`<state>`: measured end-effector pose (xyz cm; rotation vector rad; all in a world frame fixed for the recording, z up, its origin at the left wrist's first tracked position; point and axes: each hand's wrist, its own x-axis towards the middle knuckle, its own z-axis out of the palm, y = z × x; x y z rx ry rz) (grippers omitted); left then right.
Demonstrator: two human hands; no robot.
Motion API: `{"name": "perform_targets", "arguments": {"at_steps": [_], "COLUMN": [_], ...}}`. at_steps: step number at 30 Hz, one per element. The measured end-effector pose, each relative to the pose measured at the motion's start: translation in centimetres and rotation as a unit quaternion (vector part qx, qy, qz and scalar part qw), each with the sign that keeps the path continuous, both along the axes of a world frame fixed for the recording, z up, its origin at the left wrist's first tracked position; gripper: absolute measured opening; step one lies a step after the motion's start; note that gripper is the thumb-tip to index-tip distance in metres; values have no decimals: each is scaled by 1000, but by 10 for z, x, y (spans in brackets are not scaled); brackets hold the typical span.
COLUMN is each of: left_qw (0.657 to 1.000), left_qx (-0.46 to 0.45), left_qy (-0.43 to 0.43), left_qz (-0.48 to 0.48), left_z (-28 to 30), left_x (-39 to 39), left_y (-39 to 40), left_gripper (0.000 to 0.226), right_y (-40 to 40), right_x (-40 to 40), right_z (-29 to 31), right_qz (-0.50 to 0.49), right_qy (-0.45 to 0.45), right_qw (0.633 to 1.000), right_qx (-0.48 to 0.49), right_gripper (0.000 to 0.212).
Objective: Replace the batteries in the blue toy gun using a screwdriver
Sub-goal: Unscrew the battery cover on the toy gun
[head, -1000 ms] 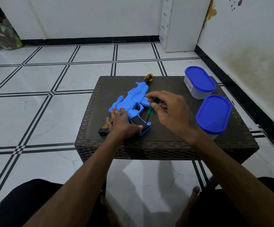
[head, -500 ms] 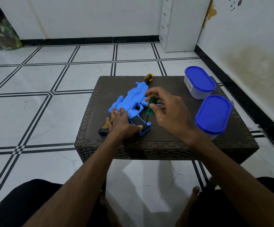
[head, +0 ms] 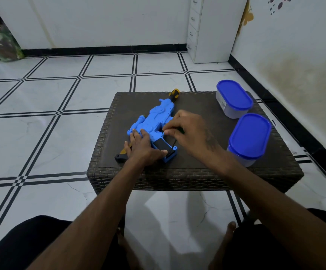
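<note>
Blue toy gun (head: 154, 121) flat on the dark wicker table (head: 197, 172), muzzle pointing away, black-and-yellow stock end nearest the left edge; left hand (head: 144, 149) pressed on the rear of the body, fingers straight and slightly spread, thumb against the grip base; right hand (head: 189, 133) curled over the grip area, fingertips pinching a screwdriver (head: 173, 145), handle mostly hidden, thin shaft running down to the black panel on the grip; two blue-lidded plastic containers (head: 249, 133) at the right of the table, just beside each other; white floor tiles with black lines all around.
</note>
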<state>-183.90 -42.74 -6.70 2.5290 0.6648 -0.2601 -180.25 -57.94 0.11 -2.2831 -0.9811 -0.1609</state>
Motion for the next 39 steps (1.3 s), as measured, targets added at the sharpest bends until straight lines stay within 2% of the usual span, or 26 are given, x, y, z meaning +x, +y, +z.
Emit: {"name": "perform_targets", "arguments": {"at_steps": [2,4,9,11,14,18,21,23,27,32,35,39], "left_qw": [1000,1000,1000,1000,1000,1000,1000,1000,1000,1000,1000,1000], "left_qx": [5,3,2,5,8,5,2,-1,-2,1,4,1], "left_qy": [1,4,3,3,1,0,-1,-2,-7,-3,-2,-8], "left_qz": [2,1,1,2,2,-1,-1,-1,-2,-2,-1,-1], "left_z": [0,0,0,-1,-1,-2,-2,-2,-3,-3,-3,-3], "left_x": [0,0,0,1,1,1,1,0,0,1,1,1], "left_y": [0,1,1,1,1,2,2,1,2,2,1,2], "left_gripper": [115,115,116,116,116,116,116,115,116,116,116,115], "right_y": [-2,-2,3,6,9,9,11,13,16,12,8,5], "right_x": [-2,-4,-3,-1,2,4,2,1,-2,-4,-4,-7], "right_z": [3,9,15,12,12,17,18,15,11,14,15,11], "right_qz": [10,7,-13,-1,2,1,21,21,-9,-25,-25,-27], "right_qy": [29,36,-38,-14,48,94,80,69,68,107,111,60], "right_qw": [999,999,995,998,999,995,996,997,994,985,987,996], "right_qx": [17,-12,-87,-68,-1,42,17,15,80,130,113,63], "right_gripper": [15,16,10,3,18,14,22,18,9,25,23,20]}}
